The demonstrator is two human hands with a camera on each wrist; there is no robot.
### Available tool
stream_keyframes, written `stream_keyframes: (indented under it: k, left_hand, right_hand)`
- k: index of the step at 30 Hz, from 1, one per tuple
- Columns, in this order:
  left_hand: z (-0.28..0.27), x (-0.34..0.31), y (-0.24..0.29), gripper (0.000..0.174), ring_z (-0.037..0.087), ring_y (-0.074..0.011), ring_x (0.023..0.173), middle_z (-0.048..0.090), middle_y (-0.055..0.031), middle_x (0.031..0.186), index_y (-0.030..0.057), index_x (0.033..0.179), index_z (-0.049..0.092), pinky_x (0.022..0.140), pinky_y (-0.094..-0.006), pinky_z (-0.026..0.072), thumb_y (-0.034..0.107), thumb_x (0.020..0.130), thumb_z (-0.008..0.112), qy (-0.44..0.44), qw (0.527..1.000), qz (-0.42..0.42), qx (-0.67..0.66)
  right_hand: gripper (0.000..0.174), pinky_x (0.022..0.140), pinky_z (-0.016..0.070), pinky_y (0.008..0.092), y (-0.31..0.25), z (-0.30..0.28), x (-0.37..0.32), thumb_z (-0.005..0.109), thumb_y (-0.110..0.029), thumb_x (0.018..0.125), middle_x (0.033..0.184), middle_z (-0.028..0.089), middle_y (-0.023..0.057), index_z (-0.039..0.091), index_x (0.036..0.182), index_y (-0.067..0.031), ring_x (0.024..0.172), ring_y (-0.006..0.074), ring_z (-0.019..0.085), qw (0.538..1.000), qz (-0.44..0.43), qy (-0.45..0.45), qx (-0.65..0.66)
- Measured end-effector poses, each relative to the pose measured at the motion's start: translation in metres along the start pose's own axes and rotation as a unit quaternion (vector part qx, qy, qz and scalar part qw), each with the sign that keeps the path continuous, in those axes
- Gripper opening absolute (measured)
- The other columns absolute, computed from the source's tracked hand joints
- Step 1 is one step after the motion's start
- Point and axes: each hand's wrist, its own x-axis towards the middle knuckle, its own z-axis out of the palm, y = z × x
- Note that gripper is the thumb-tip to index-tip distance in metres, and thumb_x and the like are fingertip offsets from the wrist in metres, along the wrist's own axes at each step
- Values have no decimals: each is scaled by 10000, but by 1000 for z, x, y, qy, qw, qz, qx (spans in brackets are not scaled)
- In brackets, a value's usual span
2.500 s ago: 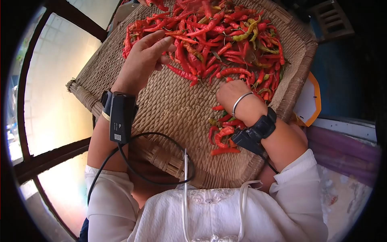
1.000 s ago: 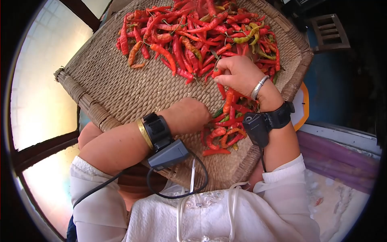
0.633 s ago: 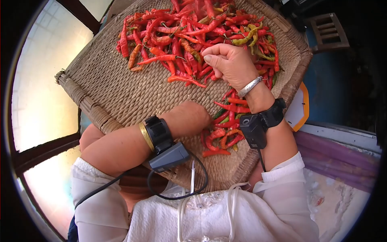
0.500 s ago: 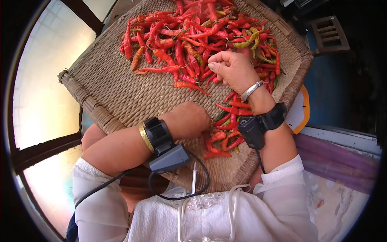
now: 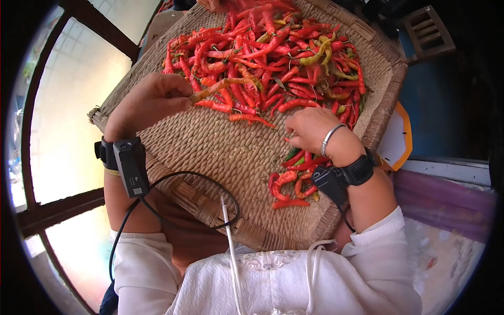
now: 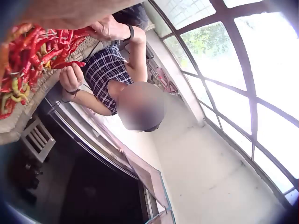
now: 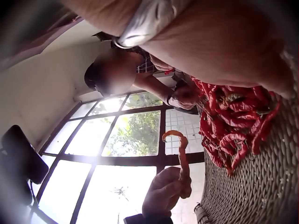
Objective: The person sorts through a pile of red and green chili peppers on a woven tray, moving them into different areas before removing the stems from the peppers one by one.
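Note:
My left hand [image 5: 149,102] is raised over the left side of the woven tray [image 5: 184,136]. It pinches a curved orange-yellow chili pepper [image 5: 223,86] between thumb and fingers; the right wrist view also shows this chili pepper [image 7: 183,161]. My right hand [image 5: 317,131] is bent down over a small group of red chili peppers [image 5: 283,178] at the near right of the tray. A red tip shows at its fingertips, but I cannot tell whether the fingers hold it. A large heap of mostly red chili peppers [image 5: 273,58] covers the tray's far half.
Across the tray sits another person [image 6: 105,70], one hand [image 6: 70,77] holding a red chili pepper. A raised rim [image 5: 386,100] runs along the tray's right edge. A black cable [image 5: 231,189] loops from my left wrist. Windows [image 5: 79,105] stand at left, a wooden chair [image 5: 428,34] at far right.
My left hand has swung from the near middle to the far left and now pinches the orange-yellow chili pepper. My right hand has moved from the heap's edge back toward the small group.

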Motion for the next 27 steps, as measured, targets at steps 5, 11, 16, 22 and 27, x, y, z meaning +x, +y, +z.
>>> stream_keyframes:
  k: [5, 11, 16, 22, 27]
  left_hand:
    - [34, 20, 6, 201, 524, -153, 546, 533, -102, 630, 15, 934, 589, 509, -293, 411, 51, 743, 637, 145, 963, 102, 205]
    - [112, 21, 23, 207, 605, -288, 715, 610, -137, 763, 33, 906, 618, 646, -375, 473, 152, 737, 631, -180, 932, 244, 201]
    - [146, 16, 11, 226, 596, -318, 777, 609, -155, 818, 39, 925, 620, 700, -401, 469, 163, 737, 627, -244, 913, 260, 199]
    - [148, 20, 22, 262, 592, -329, 821, 607, -160, 876, 30, 955, 620, 725, -406, 474, 171, 734, 623, -176, 920, 313, 158]
    - [156, 14, 61, 357, 571, -327, 886, 574, -159, 974, 36, 1059, 572, 769, -394, 471, 175, 738, 642, -198, 906, 315, 204]
  right_hand:
    - [211, 735, 480, 404, -9, 16, -3, 678, -247, 681, 827, 640, 101, 658, 840, -109, 848, 289, 612, 991, -52, -108, -56]
    - [310, 734, 482, 410, -25, 34, -11, 676, -321, 691, 911, 623, 87, 655, 898, -90, 883, 297, 608, 969, -91, -202, -112]
    - [291, 761, 467, 422, -13, -1, -39, 653, -276, 715, 932, 604, 119, 618, 922, -75, 915, 301, 588, 992, -5, -109, -62]
    - [391, 840, 451, 408, 67, -24, -49, 659, -262, 744, 1069, 556, 133, 571, 1075, -74, 980, 316, 559, 960, 254, 79, -86]
    - [561, 923, 420, 394, 118, -17, -3, 678, -302, 745, 1168, 474, 160, 467, 1228, -110, 1098, 318, 489, 892, 247, 362, 110]
